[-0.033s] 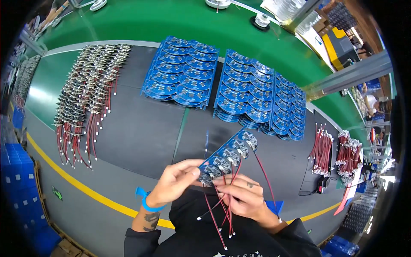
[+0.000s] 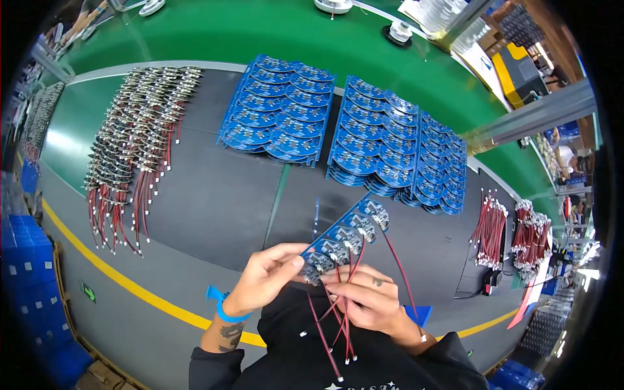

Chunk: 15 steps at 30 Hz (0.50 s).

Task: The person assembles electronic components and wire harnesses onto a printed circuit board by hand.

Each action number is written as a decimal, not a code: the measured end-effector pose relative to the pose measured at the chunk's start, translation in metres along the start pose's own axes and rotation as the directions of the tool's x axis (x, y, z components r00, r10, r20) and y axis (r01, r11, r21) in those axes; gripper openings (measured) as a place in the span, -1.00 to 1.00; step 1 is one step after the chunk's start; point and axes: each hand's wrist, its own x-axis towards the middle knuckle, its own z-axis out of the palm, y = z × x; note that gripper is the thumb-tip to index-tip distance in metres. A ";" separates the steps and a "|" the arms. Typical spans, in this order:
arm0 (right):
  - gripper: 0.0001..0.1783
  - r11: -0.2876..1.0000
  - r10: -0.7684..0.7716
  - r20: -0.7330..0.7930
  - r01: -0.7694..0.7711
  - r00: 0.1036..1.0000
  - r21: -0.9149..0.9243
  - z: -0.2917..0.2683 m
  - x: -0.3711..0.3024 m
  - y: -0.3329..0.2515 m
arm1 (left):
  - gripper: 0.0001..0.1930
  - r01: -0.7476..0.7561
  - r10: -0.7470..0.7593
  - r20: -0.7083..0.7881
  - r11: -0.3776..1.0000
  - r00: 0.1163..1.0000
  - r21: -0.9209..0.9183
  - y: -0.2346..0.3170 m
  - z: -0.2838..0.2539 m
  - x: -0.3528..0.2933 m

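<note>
Left hand [image 2: 270, 276] grips circuit strip [image 2: 349, 238], right hand [image 2: 367, 299] pinches wires [image 2: 346, 335]; grey mat [image 2: 208, 195], green bench [image 2: 195, 39].

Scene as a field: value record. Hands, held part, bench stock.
left grip: on the near end of the board strip
right grip: at the dangling red-and-black wires, beside the strip; exact contact hidden
strip: blue edge, row of rounded boards, held tilted
bench left: wired boards in overlapping rows
bench middle: blue board panels, stacked
bench right: loose wire bundles
left wrist: blue band
</note>
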 end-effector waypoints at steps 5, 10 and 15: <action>-0.82 0.994 0.102 -0.138 -0.095 0.985 0.054 -0.002 -0.017 -0.003 | -0.73 -0.094 0.080 -0.209 0.994 0.975 -0.055 -0.007 -0.002 -0.019; -0.58 0.577 0.697 -0.089 -0.482 0.712 0.659 0.005 -0.004 0.015 | -0.73 -0.223 0.163 -0.267 0.951 0.950 -0.213 -0.015 0.005 -0.023; -0.75 0.409 0.707 0.143 -0.565 0.693 0.717 0.020 0.016 0.021 | -0.74 -0.249 0.205 -0.194 0.937 0.960 -0.244 -0.028 0.004 -0.027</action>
